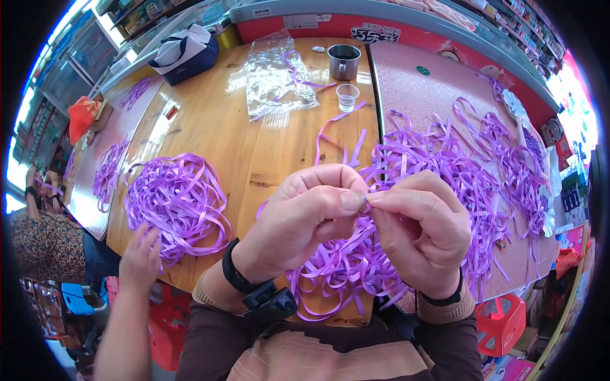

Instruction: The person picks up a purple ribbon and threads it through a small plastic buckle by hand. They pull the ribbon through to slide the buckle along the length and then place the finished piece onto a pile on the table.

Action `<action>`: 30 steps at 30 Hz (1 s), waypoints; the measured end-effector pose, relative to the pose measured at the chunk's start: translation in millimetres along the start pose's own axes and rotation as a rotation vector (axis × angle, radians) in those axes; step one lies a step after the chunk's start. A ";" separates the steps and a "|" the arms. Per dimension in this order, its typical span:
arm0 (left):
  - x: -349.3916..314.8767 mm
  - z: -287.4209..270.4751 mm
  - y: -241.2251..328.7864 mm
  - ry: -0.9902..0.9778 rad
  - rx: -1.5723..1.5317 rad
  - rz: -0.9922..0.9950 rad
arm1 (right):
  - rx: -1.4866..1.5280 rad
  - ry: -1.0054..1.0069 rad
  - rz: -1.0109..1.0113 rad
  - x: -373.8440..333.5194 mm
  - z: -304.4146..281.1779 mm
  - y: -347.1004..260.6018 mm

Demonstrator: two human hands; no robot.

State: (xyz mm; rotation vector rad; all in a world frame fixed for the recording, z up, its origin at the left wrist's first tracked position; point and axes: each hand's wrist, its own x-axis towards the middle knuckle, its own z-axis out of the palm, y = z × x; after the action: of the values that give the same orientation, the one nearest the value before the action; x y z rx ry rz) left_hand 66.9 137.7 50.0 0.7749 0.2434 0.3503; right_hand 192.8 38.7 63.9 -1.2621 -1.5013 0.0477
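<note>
My left hand (308,216) and my right hand (424,232) meet fingertip to fingertip over the near middle of the table. Both pinch a purple ribbon (368,207) between thumb and forefinger. A tiny pale bit shows where the fingertips touch, too small to name. Beneath and to the right of my hands spreads a large loose heap of purple ribbons (445,165), partly hidden by them. Off to the left lies a rounder pile of purple ribbons (178,203); a co-worker's blurred hand (141,257) is at its near edge.
A metal mug (344,61) and a small clear plastic cup (346,96) stand toward the back, beside a clear plastic bag (276,82). A navy and white bag (185,54) sits at the back left. Another person (47,247) is at far left. Red stools (502,324) stand below the table.
</note>
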 end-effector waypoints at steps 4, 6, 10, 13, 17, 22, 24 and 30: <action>-5.6 0.5 4.3 0.061 0.164 0.053 | -0.034 0.001 -0.027 0.3 2.8 0.1; -7.0 0.5 2.9 0.107 0.277 0.111 | -0.016 -0.015 -0.013 0.0 3.6 -2.7; -2.4 2.1 1.7 0.004 0.301 0.151 | -0.105 0.035 0.006 -3.6 2.0 -4.2; -5.6 -1.1 1.2 -0.011 0.366 0.180 | -0.057 0.042 0.064 -4.7 6.3 -3.6; -7.8 -1.4 -1.0 0.020 0.576 0.319 | -0.023 0.043 0.119 -3.2 9.9 -4.7; -3.0 3.2 -6.2 0.094 0.844 0.589 | -0.036 0.007 0.203 -2.9 3.9 -5.1; 0.7 2.2 -7.2 0.161 1.120 0.904 | 0.010 -0.003 0.180 -1.9 5.0 -3.0; 8.6 7.0 -13.1 0.178 1.135 1.019 | -0.029 0.074 0.159 -3.1 0.8 0.8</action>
State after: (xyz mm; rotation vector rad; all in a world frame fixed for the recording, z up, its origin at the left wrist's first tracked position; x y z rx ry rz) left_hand 80.0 127.9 44.6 1.9865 0.1839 1.3037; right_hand 192.1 37.4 61.0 -1.3902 -1.3401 0.0829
